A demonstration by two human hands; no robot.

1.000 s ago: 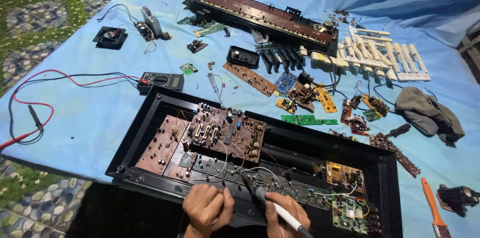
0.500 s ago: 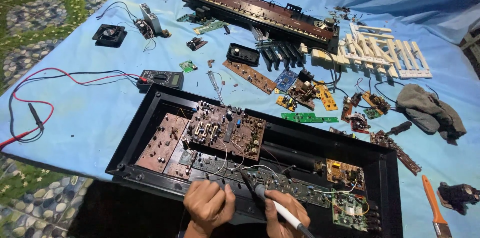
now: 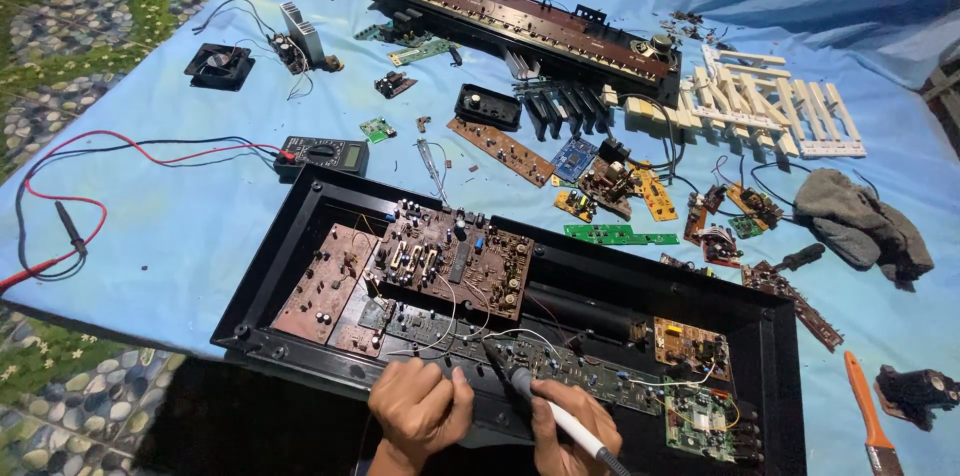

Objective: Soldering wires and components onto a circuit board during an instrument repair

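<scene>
While the left hand (image 3: 420, 408) sits curled with fingertips pinching at the near edge of the long green board (image 3: 560, 371), the right hand (image 3: 570, 426) is clamped pen-style round a white-handled soldering iron (image 3: 545, 406), long axis running lower-right to upper-left, dark tip on that board. Both are inside the open black case (image 3: 290, 236), brown boards (image 3: 455, 261) just beyond. Further out on the blue sheet (image 3: 150, 236): multimeter (image 3: 322, 154), loose boards, keyboard panel (image 3: 530, 26), white keys (image 3: 770, 106).
</scene>
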